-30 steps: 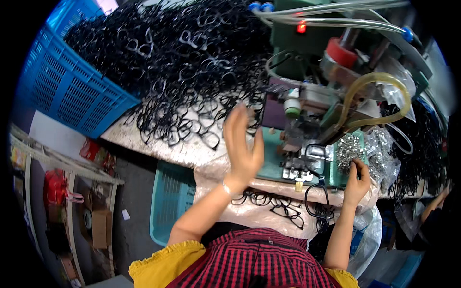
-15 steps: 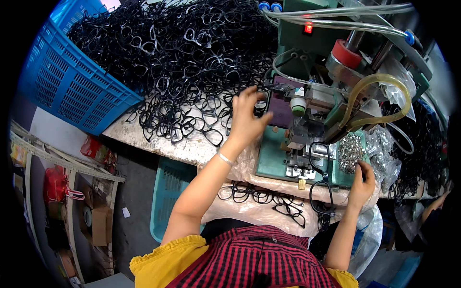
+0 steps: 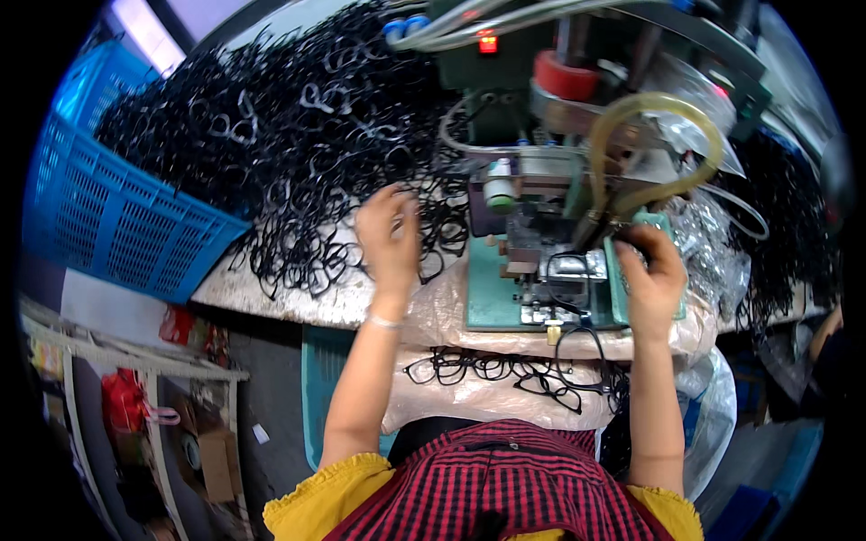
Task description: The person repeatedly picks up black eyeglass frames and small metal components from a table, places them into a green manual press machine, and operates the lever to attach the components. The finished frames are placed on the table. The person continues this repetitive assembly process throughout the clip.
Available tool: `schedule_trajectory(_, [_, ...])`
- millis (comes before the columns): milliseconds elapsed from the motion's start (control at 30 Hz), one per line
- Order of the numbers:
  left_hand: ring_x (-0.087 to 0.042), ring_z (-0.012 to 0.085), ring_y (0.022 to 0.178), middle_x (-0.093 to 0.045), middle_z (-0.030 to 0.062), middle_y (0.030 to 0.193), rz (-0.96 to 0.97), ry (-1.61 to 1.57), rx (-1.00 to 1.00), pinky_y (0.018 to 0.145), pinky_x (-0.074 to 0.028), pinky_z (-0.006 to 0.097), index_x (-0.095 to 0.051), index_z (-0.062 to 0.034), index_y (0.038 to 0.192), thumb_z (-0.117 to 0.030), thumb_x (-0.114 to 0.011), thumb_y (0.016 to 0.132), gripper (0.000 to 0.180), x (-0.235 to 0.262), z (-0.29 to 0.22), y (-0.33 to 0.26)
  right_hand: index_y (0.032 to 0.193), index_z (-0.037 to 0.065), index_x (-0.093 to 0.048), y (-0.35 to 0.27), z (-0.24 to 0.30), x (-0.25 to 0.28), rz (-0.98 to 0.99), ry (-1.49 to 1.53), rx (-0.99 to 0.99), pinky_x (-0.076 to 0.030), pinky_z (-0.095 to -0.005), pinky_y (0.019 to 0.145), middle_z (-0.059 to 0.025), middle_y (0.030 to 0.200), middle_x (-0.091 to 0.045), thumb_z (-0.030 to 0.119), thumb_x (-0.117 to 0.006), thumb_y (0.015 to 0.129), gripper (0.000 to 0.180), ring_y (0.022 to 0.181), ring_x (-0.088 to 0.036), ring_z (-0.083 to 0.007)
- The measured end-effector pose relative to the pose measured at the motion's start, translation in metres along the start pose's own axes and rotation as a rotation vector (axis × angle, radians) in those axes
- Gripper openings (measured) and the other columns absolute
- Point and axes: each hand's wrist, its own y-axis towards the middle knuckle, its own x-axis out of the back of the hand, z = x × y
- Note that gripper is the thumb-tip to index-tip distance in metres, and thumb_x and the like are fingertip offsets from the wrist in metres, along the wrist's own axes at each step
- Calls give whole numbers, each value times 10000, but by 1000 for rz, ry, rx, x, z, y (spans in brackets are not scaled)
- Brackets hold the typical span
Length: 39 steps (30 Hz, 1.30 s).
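Observation:
My left hand (image 3: pixel 388 243) is over the near edge of a large pile of black eyeglass frames (image 3: pixel 298 153). Its fingers curl in toward the thumb, and blur hides what they hold, if anything. My right hand (image 3: pixel 651 279) dips over the green tray (image 3: pixel 619 293) beside the press, fingers bent and drawn together; the tips and anything in them cannot be made out. Between my hands, one black eyeglass frame (image 3: pixel 586 326) rests upright at the fixture of the green press (image 3: pixel 544 248), its lower rim hanging over the front edge.
Several black frames lie in a row on the plastic-covered front ledge (image 3: pixel 451 397). A blue crate (image 3: pixel 117 203) leans at the left of the pile. A looped yellow hose (image 3: pixel 658 101) rises above my right hand. Clear plastic bags (image 3: pixel 717 243) sit right of the tray.
My right hand has moved forward from the tray's near right corner to over the tray. The left hand has shifted left, its fingers more curled. The whole view has swung.

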Motion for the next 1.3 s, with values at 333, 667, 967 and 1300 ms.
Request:
schedule_trajectory(333, [-575,334,969,-660,161,1202,558,472,-228,855,-486,392,-720,-23,923,-61,-688,796,136,89,69,-2,1237,-45,-528,-2,15,-31,-31,328,-171,-479,-231,831,-46,926,-648,-31,-712,802,472,896,-616,-99])
schedule_trajectory(667, [-641,190,809,-657,85,939,-237,-825,254,733,-544,291,-588,-23,996,-151,-463,1064,192,44,-91,1,1321,-37,-491,-14,54,-24,115,406,-161,-462,-287,949,-113,1126,-656,-55,-637,841,502,1009,-629,-155])
schedule_trajectory(967, [-590,240,698,-733,68,1075,513,-584,-668,856,-526,501,-727,-104,946,-125,-731,802,146,26,-158,14,974,87,-733,-8,-65,49,-36,-859,15,-398,-464,1070,-226,1309,-568,178,-781,748,249,1313,-462,-398])
schedule_trajectory(1300, [-656,257,854,-724,64,1118,570,-565,-543,980,-494,508,-734,-106,1019,-95,-777,731,291,33,-157,2,993,83,-617,7,-72,33,196,-950,241,-476,-492,856,-102,1292,-602,105,-666,839,163,1293,-502,-312])
